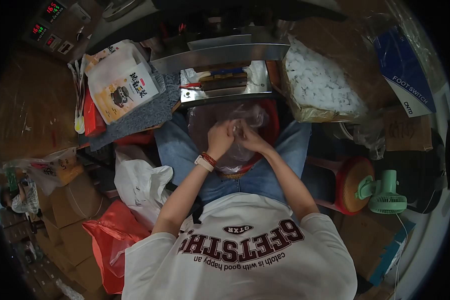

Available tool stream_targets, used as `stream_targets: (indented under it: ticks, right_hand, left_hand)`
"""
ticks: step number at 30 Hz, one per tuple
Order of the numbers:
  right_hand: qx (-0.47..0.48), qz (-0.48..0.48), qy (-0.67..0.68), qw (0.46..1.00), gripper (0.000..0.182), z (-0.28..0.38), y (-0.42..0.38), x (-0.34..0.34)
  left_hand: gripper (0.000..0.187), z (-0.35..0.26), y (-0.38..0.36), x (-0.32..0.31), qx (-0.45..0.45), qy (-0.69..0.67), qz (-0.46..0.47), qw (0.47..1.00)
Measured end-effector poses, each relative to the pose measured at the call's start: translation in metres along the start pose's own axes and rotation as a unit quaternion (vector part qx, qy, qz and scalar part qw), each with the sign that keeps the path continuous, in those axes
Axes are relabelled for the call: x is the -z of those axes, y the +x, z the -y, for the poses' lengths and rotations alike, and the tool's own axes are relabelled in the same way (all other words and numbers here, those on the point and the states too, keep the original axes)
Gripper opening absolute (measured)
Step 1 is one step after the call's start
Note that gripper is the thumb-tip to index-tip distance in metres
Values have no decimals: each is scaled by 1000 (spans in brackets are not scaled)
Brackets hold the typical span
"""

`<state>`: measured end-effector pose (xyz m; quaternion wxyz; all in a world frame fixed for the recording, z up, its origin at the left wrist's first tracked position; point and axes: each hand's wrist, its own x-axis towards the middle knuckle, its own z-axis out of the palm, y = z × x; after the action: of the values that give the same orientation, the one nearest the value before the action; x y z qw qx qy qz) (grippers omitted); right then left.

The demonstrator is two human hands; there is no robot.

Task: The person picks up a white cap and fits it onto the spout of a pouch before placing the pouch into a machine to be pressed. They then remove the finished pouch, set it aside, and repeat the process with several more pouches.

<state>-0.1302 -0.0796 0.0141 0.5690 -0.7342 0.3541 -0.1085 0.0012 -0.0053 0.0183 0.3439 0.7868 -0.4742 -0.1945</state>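
My left hand (pixel 222 138), with a light watch and a reddish-brown bracelet at its wrist, is closed in a pinch on clear plastic. Close beside it, my right hand (pixel 251 138) also pinches the plastic, the two sets of fingertips nearly meeting. The material looks like a clear plastic bag (pixel 205 116), spread in and over a red basin (pixel 272 120) between my knees. Whether something small sits between my fingertips is hidden. Just beyond the basin stands a metal machine (pixel 225 96) with a shiny plate and a brownish bar.
On the right, a box holds many small white pieces (pixel 320 82), near a blue foot switch box (pixel 402 70). Printed pouches (pixel 122 92) lie on a grey mat at left. A green fan (pixel 387 194) rests by a red stool (pixel 347 182). White (pixel 140 185) and red bags (pixel 110 240) lie left.
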Motion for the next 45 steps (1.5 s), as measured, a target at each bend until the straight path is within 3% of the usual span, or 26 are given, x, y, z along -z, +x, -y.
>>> stream_targets:
  ticks: [2, 3, 5, 6, 8, 9, 11, 15, 17, 18, 20, 21, 23, 24, 26, 30, 32, 33, 36, 38, 39, 40, 41, 42, 44, 45]
  right_hand:
    - [243, -50, -77, 966, 36, -36, 11, -14]
    - [242, -50, -77, 966, 36, -38, 14, -13]
    - [17, 136, -116, 984, 47, -44, 20, -7]
    - [15, 135, -117, 984, 47, -42, 16, -2]
    - [-78, 126, 125, 981, 60, -30, 7, 12]
    - [-79, 126, 126, 981, 60, -36, 8, 15]
    - [-149, 159, 105, 970, 70, -46, 11, 23]
    - [-140, 188, 133, 963, 71, -52, 12, 27]
    - [-197, 168, 208, 943, 70, -72, 17, 21]
    - [-198, 168, 208, 943, 70, -68, 15, 19]
    - [-176, 128, 290, 932, 58, -59, 13, 13]
    - [-177, 129, 290, 932, 58, -51, 10, 8]
    - [-143, 41, 423, 894, 41, -37, 3, 1]
    - [-143, 41, 422, 894, 41, -37, -1, 4]
    - [-130, -15, 431, 893, 28, -39, -8, 12]
    - [-126, -23, 307, 943, 24, -37, -26, 2]
    - [-20, 38, 219, 975, 24, -25, -33, -1]
    - [-18, 43, 215, 975, 24, -21, -33, -1]
    - [4, 40, 156, 987, 22, -8, -22, -1]
    - [35, -37, 99, 994, 22, -2, -12, -2]
    - [37, -34, 99, 994, 22, -13, -4, -7]
    - [136, -23, 27, 990, 23, -35, 10, -14]
    - [238, -9, -45, 970, 23, -47, 20, -18]
    - [248, 1, -46, 968, 23, -46, 21, -17]
    - [94, 10, -57, 994, 28, -49, 14, -16]
    - [75, 11, -19, 997, 39, -58, 17, -14]
  left_hand:
    - [20, -9, -9, 4, -170, 17, 23, 985]
    - [20, -6, -7, 4, -170, 17, 25, 985]
    - [18, 7, 0, -1, -193, -39, 35, 980]
    - [18, 13, 4, -9, -194, -41, 37, 980]
    - [19, 27, 8, -20, -78, -262, 69, 960]
    - [19, 29, 7, -19, -78, -262, 71, 959]
    - [27, 33, 7, -16, 16, -267, 204, 942]
    - [34, 40, 10, -23, 18, -281, 226, 933]
    - [37, 27, 5, -18, -111, -188, 178, 960]
    - [37, 27, 4, -23, -110, -188, 178, 960]
    - [29, 31, 3, -36, -159, -175, 52, 970]
    - [29, 36, 3, -41, -158, -175, 52, 970]
    - [16, 47, 8, -55, -65, -315, 18, 947]
    - [16, 57, 10, -61, -66, -316, 17, 946]
    - [10, 82, 13, -69, 250, -452, -70, 853]
    - [10, 97, 11, -86, 314, -392, -62, 862]
    - [14, 105, 18, -93, 415, -334, -93, 841]
    - [14, 100, 18, -89, 416, -337, -98, 839]
    - [14, 81, 16, -62, 393, -383, -163, 820]
    - [12, 50, 9, -28, 137, -327, -72, 932]
    - [12, 38, 4, -18, 139, -326, -76, 932]
    - [10, 27, -1, -10, -42, -246, -45, 967]
    - [9, 21, -5, -7, -219, -154, -15, 963]
    - [9, 21, -8, -7, -216, -149, -28, 965]
    - [12, 24, -9, -7, -203, -170, -7, 964]
    - [12, 22, -8, -11, -179, -212, -49, 959]
